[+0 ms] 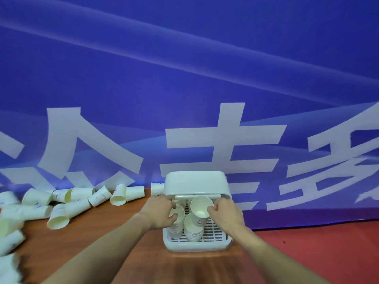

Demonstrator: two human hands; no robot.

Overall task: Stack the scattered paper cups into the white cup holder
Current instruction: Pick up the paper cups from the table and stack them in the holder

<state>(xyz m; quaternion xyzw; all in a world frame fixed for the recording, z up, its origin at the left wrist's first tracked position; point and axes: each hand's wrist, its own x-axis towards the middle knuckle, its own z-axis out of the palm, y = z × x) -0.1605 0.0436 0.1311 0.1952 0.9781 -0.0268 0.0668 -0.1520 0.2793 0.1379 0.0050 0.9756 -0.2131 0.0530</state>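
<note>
Head view: right hand (224, 211) pinches a paper cup (202, 207) by its rim above the white cup holder (196, 245); left hand (162, 212) grips a stack (176, 222) inside. Cups look light and crushable, so hold the stiffer rim.

Blue backdrop banner (184, 68) with pale diagonal streaks and large white characters (221, 144) fills most of the view behind a brown wood-grain table (98, 238), with red floor (328, 249) showing at lower right beside the table edge.
</note>
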